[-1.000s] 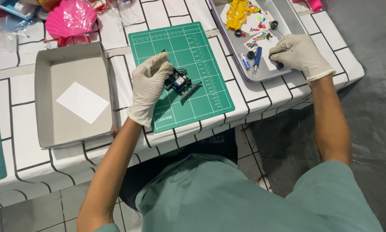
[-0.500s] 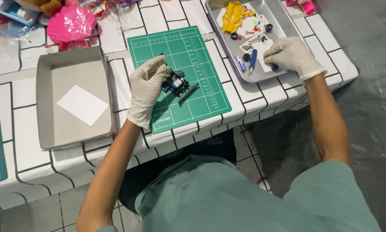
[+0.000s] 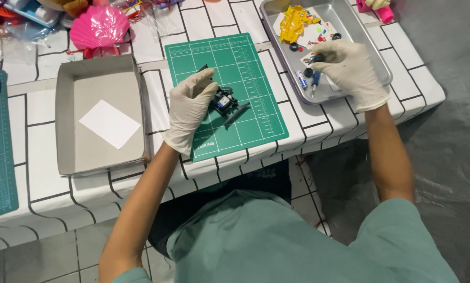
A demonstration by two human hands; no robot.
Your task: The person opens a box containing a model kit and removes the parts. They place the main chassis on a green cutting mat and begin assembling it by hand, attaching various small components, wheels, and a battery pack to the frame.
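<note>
Since the frame a second ago our right hand [image 3: 347,68] has crept a little up the metal tray [image 3: 377,55] at the upper right, onto the small parts, while our left hand [image 3: 189,107] has stayed on the green mat.

Largest first: the worktop [image 3: 46,188], white with black lines, fills the upper half of the frame. On it at the left lies a grey tray [image 3: 64,131] holding only a white sheet of paper [image 3: 109,123]. At centre lies the green cutting mat [image 3: 256,118], printed with a white grid and a short white label along its lower edge. The metal tray carries a yellow plastic part [image 3: 293,22], a sticker sheet, small black wheels [image 3: 308,72] and a blue piece. A pink shell-shaped thing [image 3: 98,27] and clear plastic bags [image 3: 12,50] crowd the upper left.

Both hands wear white gloves. Our left hand is closed around a small black toy chassis [image 3: 223,100], steadying it on the mat; a dark tool [image 3: 237,113] lies just beside it. Our right hand curls over the parts, fingers drawn together; we cannot tell whether it grips one.

We judge the build as early: the chassis is bare, and the wheels, yellow part and stickers wait in the tray.
</note>
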